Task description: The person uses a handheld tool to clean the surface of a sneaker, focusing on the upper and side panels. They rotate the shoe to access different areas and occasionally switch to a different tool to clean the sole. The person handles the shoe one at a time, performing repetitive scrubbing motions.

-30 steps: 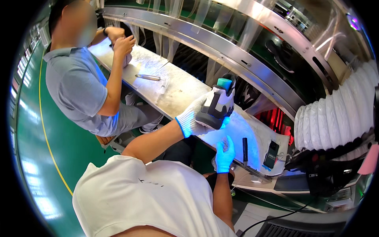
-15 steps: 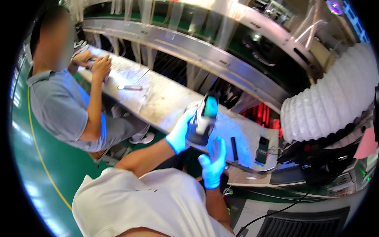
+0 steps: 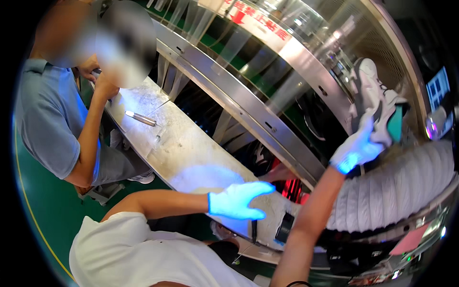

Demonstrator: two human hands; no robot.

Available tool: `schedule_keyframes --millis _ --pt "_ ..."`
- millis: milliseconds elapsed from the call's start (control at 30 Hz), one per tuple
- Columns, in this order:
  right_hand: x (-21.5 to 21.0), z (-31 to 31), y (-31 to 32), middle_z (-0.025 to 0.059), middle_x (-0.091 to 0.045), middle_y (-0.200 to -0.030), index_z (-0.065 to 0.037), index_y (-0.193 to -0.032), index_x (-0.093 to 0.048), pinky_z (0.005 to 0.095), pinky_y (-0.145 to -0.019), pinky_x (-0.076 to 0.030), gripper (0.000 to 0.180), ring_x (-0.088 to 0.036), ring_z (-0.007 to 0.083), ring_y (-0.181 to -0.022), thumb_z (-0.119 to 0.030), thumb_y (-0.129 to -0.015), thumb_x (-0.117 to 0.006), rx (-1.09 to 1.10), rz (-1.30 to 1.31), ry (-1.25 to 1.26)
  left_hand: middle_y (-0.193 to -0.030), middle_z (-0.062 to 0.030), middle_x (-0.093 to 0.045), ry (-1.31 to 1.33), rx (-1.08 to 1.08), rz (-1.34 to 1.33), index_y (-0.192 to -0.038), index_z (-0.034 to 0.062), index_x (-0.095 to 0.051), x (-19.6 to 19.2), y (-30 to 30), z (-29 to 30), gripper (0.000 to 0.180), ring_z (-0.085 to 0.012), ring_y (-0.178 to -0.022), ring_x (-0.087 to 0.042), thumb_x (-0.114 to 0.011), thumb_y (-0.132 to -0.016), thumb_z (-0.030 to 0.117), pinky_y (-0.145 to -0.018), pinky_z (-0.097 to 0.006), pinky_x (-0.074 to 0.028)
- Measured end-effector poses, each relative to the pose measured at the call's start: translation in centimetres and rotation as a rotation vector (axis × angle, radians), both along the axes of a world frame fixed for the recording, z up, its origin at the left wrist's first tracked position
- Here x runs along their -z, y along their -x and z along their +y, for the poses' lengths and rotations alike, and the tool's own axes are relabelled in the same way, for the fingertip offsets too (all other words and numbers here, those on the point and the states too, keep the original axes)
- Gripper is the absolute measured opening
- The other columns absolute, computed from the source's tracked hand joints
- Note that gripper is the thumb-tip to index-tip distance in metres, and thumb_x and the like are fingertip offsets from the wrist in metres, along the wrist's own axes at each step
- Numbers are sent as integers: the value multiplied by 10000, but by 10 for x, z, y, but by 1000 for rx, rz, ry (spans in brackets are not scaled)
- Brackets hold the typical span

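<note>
My right hand [image 3: 357, 147], in a white glove lit blue, reaches to the upper right with its fingers closed round a sneaker [image 3: 370, 79]. The sneaker is white and grey with a teal part near the grip, and it stands toe up beside the machine's metal rim [image 3: 330, 93]. Over the bench [image 3: 184, 138], my gloved left hand [image 3: 236, 201] holds nothing, its fingers stretched out and thumb apart. Below that hand lie a narrow black strip [image 3: 254, 231] and a dark phone [image 3: 285, 226].
A co-worker [image 3: 52, 119] stands at the left, hands [image 3: 103, 83] over the bench. A silver-handled tool [image 3: 141, 118] lies nearby. Clear plastic strips [image 3: 234, 43] hang along the machine. Another shoe [image 3: 311, 117] shows inside it. A ribbed white duct [image 3: 382, 196] fills the right.
The sneaker has gone from my left hand to my right and moved up and right toward the machine. My left hand now spreads over the bench. The view has turned.
</note>
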State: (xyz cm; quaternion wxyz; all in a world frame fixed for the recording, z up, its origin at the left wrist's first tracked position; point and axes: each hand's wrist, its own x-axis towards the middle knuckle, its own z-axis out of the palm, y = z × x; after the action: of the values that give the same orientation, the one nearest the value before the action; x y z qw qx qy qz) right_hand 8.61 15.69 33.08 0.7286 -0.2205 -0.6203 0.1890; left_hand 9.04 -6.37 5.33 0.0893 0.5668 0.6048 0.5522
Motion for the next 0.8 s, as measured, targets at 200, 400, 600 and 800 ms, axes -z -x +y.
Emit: schedule_keyframes --millis 200,400,600,800 --pt "-84 215 62 305 -749 -1305 97 -1376 -653 506 -1035 -583 894 -730 455 -1216 -564 -832 -908 349 -553 -16 -1483 -243 -661 539 148 -80 -1554 63 -605 108 -15 -10 731 -442 -1334 -670 -792 -948 426 -1137 -506 -544" --pt "18 130 88 196 -779 -1259 22 -1365 -728 410 -974 -616 421 -775 343 -1136 -206 -1019 -804 71 -373 -536 -1447 -242 -702 641 16 -177 -1540 63 -623 119 18 -20 698 -447 -1283 -701 -763 -956 418 -1106 -516 -562" --pt "137 180 2 233 -776 -1316 -3 -1367 -759 450 -1053 -575 597 -755 375 -1180 -384 -918 -859 170 -1003 -382 -1435 -273 -686 262 -158 48 -1521 60 -605 117 64 93 715 -462 -1298 -685 -767 -874 318 -1101 -546 -562" --pt "134 165 14 224 -773 -1295 9 -1243 -810 415 -998 -599 505 -782 350 -1099 -280 -843 -920 -142 -926 -72 -1246 -205 -789 474 -366 217 -1193 82 -813 118 109 286 458 -445 -1205 -714 -740 -902 429 -1038 -521 -587"
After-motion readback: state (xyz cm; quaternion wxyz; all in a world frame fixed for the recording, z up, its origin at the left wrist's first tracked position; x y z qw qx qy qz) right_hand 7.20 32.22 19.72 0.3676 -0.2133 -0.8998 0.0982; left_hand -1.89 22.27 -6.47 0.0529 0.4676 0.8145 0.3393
